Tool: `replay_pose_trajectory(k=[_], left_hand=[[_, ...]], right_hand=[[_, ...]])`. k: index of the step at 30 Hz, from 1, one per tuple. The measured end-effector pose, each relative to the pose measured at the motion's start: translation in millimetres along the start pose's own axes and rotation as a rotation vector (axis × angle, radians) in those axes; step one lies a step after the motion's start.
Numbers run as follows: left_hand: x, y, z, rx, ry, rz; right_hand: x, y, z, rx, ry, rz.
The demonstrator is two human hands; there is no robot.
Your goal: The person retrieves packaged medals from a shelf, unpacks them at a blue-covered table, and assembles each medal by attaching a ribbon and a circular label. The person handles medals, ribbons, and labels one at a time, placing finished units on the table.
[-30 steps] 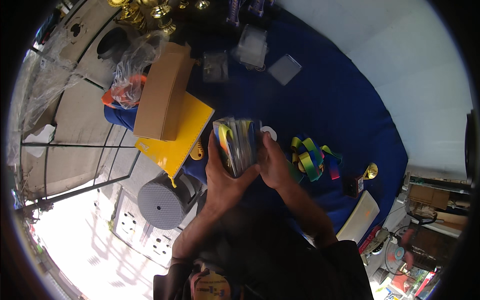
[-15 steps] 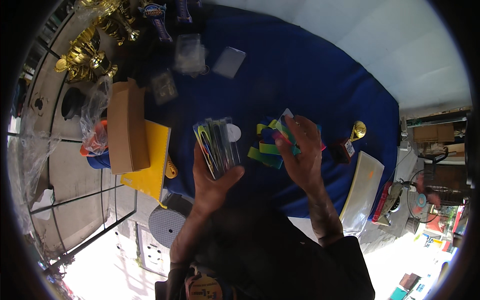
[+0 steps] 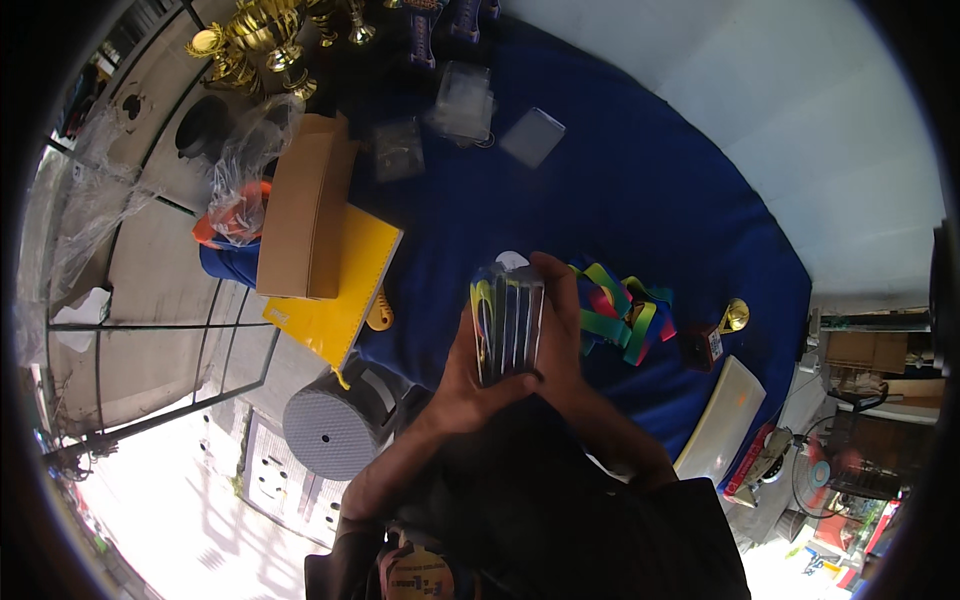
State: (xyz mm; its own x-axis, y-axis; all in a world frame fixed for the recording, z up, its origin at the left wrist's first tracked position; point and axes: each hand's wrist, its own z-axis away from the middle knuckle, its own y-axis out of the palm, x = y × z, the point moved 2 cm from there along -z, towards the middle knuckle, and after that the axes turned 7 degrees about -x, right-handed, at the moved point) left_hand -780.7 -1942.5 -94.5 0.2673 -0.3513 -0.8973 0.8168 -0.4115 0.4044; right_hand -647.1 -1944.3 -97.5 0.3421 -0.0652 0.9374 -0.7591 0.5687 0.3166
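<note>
An upright stack of clear plastic card holders [image 3: 508, 322], with coloured and dark inserts, is held close to my body over the blue cloth. My left hand [image 3: 460, 388] is wrapped round its left side, thumb across the near edge. My right hand [image 3: 562, 335] presses against the right side, fingers at the far right corner; part of its grip is hidden behind the stack. A white round piece [image 3: 512, 260] shows at the far end. Just right of my right hand lies a heap of multicoloured ribbons [image 3: 632, 322]. Farther off lie several clear plastic holders [image 3: 534, 138].
A brown cardboard box [image 3: 305, 215] lies over a yellow notebook [image 3: 345, 315] at left. Gold trophies [image 3: 275, 35] stand far left. At right are a small trophy [image 3: 708, 345] and a plastic-wrapped pack [image 3: 722, 420]. A grey round stool [image 3: 330, 425] stands near left.
My right hand has moved left from the ribbons, where it held a clear plastic piece, onto the stack. The view has shifted, and the stack now sits between both hands.
</note>
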Motion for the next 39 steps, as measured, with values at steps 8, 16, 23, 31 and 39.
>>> replay_pose_trajectory(k=[8, 16, 23, 31, 39], left_hand=[[11, -26, 20, -0.316, -0.099, 0.221], [8, -32, 31, -0.480, 0.091, 0.188], [-11, -14, 5, -0.417, 0.162, -0.230], [-5, 50, -35, -0.063, 0.200, -0.642], [-14, 53, -38, -0.026, -0.012, -0.196]], right_hand=[[-18, 60, -80, 0.174, -0.135, 0.207], [0, 147, -157, 0.082, -0.652, 0.919], [-8, 17, -24, 0.453, 0.193, 0.137], [3, -69, 15, 0.148, 0.298, -0.442], [60, -109, 7, -0.129, -0.287, 0.498]])
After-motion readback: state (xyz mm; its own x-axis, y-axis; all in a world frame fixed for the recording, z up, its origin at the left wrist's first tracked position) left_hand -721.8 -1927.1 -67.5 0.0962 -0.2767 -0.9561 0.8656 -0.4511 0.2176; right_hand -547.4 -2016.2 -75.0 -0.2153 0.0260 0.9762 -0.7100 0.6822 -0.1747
